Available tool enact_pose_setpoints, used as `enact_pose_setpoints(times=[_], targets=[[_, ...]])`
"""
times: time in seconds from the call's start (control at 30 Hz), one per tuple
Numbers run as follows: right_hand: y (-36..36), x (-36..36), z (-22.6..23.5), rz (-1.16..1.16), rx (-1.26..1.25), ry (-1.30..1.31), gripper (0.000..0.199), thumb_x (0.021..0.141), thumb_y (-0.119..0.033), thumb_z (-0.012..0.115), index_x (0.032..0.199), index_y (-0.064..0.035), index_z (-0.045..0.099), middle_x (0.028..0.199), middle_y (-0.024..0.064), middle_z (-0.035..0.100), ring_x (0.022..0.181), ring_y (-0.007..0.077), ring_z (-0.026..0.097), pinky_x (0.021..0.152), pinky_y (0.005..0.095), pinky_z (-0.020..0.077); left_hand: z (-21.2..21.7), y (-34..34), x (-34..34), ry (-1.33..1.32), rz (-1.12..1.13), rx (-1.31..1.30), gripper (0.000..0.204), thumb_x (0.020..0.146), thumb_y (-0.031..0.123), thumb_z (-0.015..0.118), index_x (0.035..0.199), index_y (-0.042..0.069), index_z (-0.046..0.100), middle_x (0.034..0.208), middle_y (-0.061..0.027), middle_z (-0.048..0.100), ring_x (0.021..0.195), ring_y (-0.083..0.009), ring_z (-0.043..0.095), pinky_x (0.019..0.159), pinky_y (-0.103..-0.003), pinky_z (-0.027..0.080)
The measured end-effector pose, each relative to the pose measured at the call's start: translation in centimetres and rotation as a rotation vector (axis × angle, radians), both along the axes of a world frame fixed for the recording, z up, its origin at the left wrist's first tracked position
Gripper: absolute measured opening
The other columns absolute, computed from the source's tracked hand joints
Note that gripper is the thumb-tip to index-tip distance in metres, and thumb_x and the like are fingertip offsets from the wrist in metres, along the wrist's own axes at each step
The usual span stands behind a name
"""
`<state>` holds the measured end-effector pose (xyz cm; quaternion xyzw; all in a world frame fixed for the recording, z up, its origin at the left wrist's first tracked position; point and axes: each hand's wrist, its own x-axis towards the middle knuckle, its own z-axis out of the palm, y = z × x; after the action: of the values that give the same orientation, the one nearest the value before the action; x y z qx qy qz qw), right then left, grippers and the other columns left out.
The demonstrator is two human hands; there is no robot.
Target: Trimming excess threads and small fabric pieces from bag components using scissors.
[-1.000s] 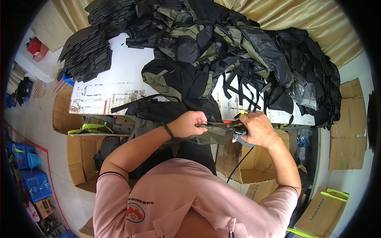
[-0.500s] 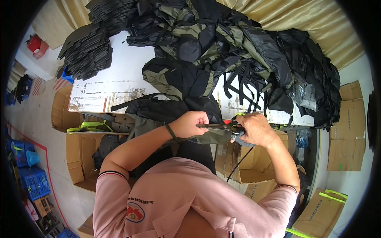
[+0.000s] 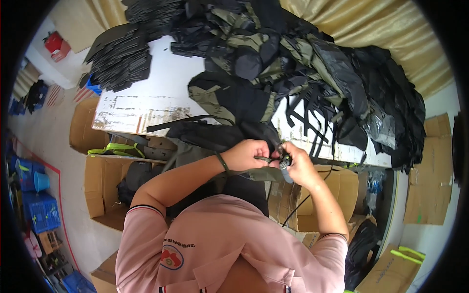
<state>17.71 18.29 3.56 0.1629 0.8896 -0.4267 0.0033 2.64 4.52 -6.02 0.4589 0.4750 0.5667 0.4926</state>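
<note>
Left hand (image 3: 248,155) pinches a narrow dark strip (image 3: 264,158). Right hand (image 3: 300,165), just beside it, grips a dark tool (image 3: 285,166), partly hidden by fingers. Black-and-olive fabric (image 3: 244,102) lies on white table (image 3: 171,63); black panels (image 3: 119,66) stacked at far left.

The cloth (image 3: 249,102) is black and dull green. The tabletop (image 3: 168,80) is white with brown marks. The pink shirt (image 3: 210,227) has dark and white stripes on its sleeve ends (image 3: 145,210). The curtain (image 3: 364,34) is gold, the boxes (image 3: 94,185) brown.
</note>
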Motion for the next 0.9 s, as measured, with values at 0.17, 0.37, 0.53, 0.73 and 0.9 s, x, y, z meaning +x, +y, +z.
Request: enact_pose_setpoints(times=[0.17,0.37,0.53,0.73,0.9], targets=[[0.3,-0.6,-0.9,-0.034,-0.073,0.078,0.025,0.073,0.007,0.071,0.091,-0.003,0.055,0.077,0.0008,0.058,0.074,0.0097,0.054,0.071,0.025,0.0475,1.9,-5.0,-7.1,0.53,0.019,0.131,0.023,0.078,0.024,0.075,0.082,0.007,0.061,0.08,-0.0025,0.06,0.076,-0.0156,0.058,0.067,-0.03,0.046],[4.1,0.6,-2.5,-0.144,-0.018,0.116,0.025,0.074,-0.001,0.076,0.083,-0.0058,0.053,0.072,-0.0012,0.053,0.065,0.0079,0.047,0.061,0.0242,0.0407,-2.1,-15.1,-14.3,0.962,0.186,-0.122,0.026,0.065,0.021,0.081,0.084,0.013,0.064,0.087,-0.0038,0.061,0.088,-0.0282,0.056,0.077,-0.038,0.044],[4.7,0.2,-1.9,-0.151,-0.039,0.129,0.023,0.076,0.004,0.073,0.082,-0.0053,0.052,0.074,-0.0032,0.052,0.068,0.0064,0.046,0.063,0.0218,0.0388,-3.1,-15.6,-13.1,0.965,0.405,-0.1,0.026,0.064,0.015,0.08,0.084,0.016,0.064,0.088,-0.0028,0.058,0.089,-0.0268,0.053,0.078,-0.04,0.04],[5.8,1.1,-3.0,-0.197,-0.089,0.065,0.024,0.077,0.001,0.073,0.082,-0.0064,0.051,0.073,-0.0043,0.05,0.066,0.0056,0.045,0.06,0.0207,0.0376,-4.0,-14.2,-10.8,1.229,0.421,-0.073,0.032,0.067,0.017,0.076,0.095,0.015,0.059,0.088,-0.0025,0.053,0.091,-0.0248,0.05,0.08,-0.037,0.035],[6.8,1.9,-4.1,-0.225,-0.072,0.061,0.024,0.078,0.001,0.072,0.083,-0.0071,0.051,0.073,-0.0048,0.05,0.065,0.0045,0.044,0.057,0.0207,0.0375,-5.4,-13.8,-11.1,1.344,0.493,-0.004,0.017,0.072,0.011,0.069,0.082,0.015,0.057,0.08,-0.0036,0.048,0.085,-0.0244,0.049,0.08,-0.038,0.035]])
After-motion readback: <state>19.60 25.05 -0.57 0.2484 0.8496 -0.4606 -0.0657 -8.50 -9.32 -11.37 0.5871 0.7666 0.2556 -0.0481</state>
